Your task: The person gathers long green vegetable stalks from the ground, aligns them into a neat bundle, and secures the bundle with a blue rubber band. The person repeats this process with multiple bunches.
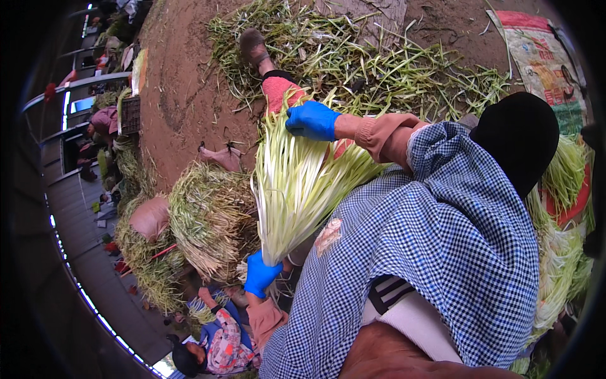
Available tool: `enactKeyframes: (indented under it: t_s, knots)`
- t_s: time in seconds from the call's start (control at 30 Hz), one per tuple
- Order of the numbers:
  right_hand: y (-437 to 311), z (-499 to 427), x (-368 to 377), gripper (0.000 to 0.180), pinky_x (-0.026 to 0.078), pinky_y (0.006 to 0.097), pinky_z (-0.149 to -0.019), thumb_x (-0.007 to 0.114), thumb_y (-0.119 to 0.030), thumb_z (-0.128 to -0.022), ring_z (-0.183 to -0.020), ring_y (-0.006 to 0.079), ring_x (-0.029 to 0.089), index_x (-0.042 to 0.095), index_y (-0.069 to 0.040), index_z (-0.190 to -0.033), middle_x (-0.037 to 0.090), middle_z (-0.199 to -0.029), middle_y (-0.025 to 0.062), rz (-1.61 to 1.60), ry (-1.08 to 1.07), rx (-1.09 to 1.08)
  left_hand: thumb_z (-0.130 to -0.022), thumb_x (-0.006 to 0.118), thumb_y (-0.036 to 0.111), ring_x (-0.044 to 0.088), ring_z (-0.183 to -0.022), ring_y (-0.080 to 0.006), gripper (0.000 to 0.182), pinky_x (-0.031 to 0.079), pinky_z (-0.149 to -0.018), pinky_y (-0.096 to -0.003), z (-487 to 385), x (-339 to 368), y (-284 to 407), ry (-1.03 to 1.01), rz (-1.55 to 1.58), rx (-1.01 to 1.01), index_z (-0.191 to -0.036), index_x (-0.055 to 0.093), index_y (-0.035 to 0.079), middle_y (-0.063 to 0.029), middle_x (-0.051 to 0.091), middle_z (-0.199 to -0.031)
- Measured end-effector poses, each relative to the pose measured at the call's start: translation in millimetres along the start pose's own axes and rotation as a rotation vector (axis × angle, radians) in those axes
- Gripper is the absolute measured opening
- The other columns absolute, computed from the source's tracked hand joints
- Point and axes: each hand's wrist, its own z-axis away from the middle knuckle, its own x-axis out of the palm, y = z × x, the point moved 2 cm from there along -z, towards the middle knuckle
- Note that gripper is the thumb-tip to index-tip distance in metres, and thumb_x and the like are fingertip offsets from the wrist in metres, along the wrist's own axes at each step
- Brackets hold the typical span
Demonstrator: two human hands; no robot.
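A fanned bundle of long, pale yellow-green leafy shoots (293,189), possibly blanched garlic chives, lies across my lap. My left hand (262,275), in a blue glove, grips its narrow whitish end. At the wide, leafy end my right hand (312,121), also gloved in blue, has its fingers curled over some leaves. The fingertips are partly hidden there. Under the bundle a blue-and-white gingham apron (426,213) covers my body, with a torn patch. Past the right hand stretch a red trouser leg (279,92) and a dark shoe (253,45).
Loose leaf trimmings (378,76) litter the brown ground. Large tied bundles (208,213) stand beside my left hand. A seated person (227,336) works close by. More pale shoots (558,265) and a printed sack (544,66) lie along the right edge. A crate (130,115) stands farther off.
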Motion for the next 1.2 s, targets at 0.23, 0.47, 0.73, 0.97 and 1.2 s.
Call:
enactKeyframes:
  t_s: [0.23, 0.47, 0.73, 0.97, 1.2]
  knots:
    - [46.8, 31.2, 7.3, 0.008, 0.05, 0.0477, -0.056, 0.063, -0.01, -0.076, -0.067, 0.0374, 0.067, 0.068, -0.003, -0.077, 0.064, -0.078, 0.0208, 0.513, 0.176, -0.018, -0.067, 0.079, 0.012, 0.072, -0.082, -0.0208, 0.042, 0.055, -0.073, -0.0365, 0.4, 2.7, -1.7, -0.014, 0.118, -0.056, -0.105, 0.071, -0.003, -0.0148, 0.075, -0.091]
    - [146.9, 70.0, -100.8, 0.024, 0.052, 0.047, -0.064, 0.06, -0.009, -0.084, -0.083, 0.0354, 0.066, 0.063, -0.007, -0.107, 0.063, -0.093, 0.0191, 0.874, 0.248, 0.749, -0.068, 0.08, 0.008, 0.07, -0.076, -0.0172, 0.036, 0.056, -0.068, -0.0343, 0.4, 3.2, 14.1, -0.072, 0.354, -0.061, -0.101, 0.072, -0.002, -0.0094, 0.075, -0.086]
    - [22.2, 87.1, -10.3, 0.052, 0.053, 0.0425, -0.078, 0.056, -0.053, -0.098, -0.085, 0.0282, 0.068, 0.073, -0.005, -0.107, 0.073, -0.095, 0.0141, -0.358, -1.057, 0.656, -0.066, 0.088, 0.009, 0.071, -0.089, -0.0195, 0.055, 0.057, -0.08, -0.0348, -23.5, -16.8, 12.4, -0.17, 0.704, 0.0, -0.116, 0.068, -0.003, -0.0115, 0.074, -0.104]
    - [117.9, 147.2, -74.9, 0.033, 0.056, 0.0437, -0.081, 0.067, -0.035, -0.087, -0.099, 0.0327, 0.071, 0.077, -0.011, -0.107, 0.074, -0.105, 0.0137, 0.662, -0.812, 0.78, -0.062, 0.087, 0.008, 0.069, -0.09, -0.0188, 0.058, 0.056, -0.077, -0.0346, -26.7, 1.2, -14.4, -0.257, 0.442, -0.103, -0.115, 0.067, -0.005, -0.0125, 0.073, -0.105]
    - [72.9, 72.6, -80.7, 0.012, 0.052, 0.0468, -0.066, 0.064, -0.018, -0.087, -0.079, 0.0389, 0.065, 0.068, -0.012, -0.097, 0.062, -0.086, 0.0155, 0.362, 0.013, 0.264, -0.063, 0.088, 0.011, 0.069, -0.093, -0.0209, 0.059, 0.054, -0.083, -0.0368, -23.2, 0.9, -8.0, -0.281, 0.438, -0.176, -0.115, 0.067, -0.006, -0.0131, 0.073, -0.106]
